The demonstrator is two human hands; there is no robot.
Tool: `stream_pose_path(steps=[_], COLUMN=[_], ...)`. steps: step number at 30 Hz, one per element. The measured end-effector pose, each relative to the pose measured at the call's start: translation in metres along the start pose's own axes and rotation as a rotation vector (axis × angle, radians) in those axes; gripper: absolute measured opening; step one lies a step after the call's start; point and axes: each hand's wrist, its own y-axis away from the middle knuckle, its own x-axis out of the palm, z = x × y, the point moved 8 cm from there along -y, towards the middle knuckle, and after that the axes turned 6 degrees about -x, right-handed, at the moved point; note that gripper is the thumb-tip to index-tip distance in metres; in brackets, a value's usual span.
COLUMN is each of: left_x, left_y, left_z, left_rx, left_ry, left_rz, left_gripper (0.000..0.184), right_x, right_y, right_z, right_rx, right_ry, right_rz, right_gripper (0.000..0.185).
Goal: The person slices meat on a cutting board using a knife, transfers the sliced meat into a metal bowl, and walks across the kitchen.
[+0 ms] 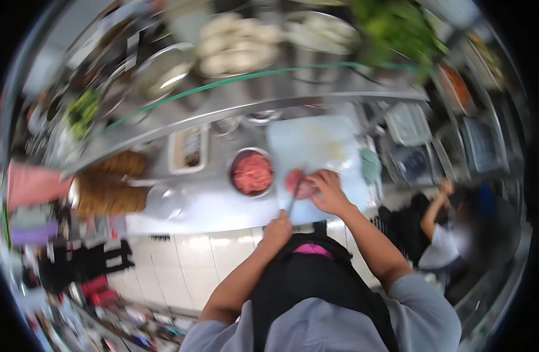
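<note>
My left hand [276, 230] is closed round the handle of a knife [293, 198], whose blade points away from me across the meat. My right hand [330, 192] presses its fingers on the right side of a piece of red meat [305, 186]. The meat lies on a pale blue cutting board [310, 134]. To the left of the board, a round metal bowl [231, 172] holds a heap of cut pink-red meat [252, 174].
A white tray [188, 149] stands left of the bowl. Stacked brown items [110, 196] are farther left. A metal shelf edge [222, 113] crosses beyond the board, with bowls and greens [398, 32] above. Another person's forearm [435, 208] shows at right; containers line that side.
</note>
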Motion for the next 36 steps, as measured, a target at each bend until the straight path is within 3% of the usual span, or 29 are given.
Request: stream_pose_path(steps=[2, 4, 13, 30, 36], left_x=[0.006, -0.001, -0.004, 0.021, 0.024], left_y=[-0.002, 0.006, 0.013, 0.026, 0.025], left_z=[0.002, -0.009, -0.022, -0.046, -0.047], left_rx=[-0.086, -0.023, -0.093, -0.329, -0.266], left_ry=[-0.068, -0.104, -0.052, 0.134, 0.005], left_rz=[0.024, 0.025, -0.131, -0.243, -0.419], left_gripper=[0.033, 0.041, 0.02, 0.018, 0.012], right_x=[0.015, 0.021, 0.042, 0.049, 0.046], right_y=[0.002, -0.002, -0.017, -0.016, -0.015], right_z=[0.003, 0.0, -0.012, -0.028, -0.029], right_rx=[-0.077, -0.076, -0.184, -0.387, -0.4], right_ry=[0.052, 0.126, 0.16, 0.132, 0.132], right_rz=[-0.017, 0.03, 0.112, 0.163, 0.176], right_gripper=[0.068, 0.073, 0.072, 0.064, 0.068])
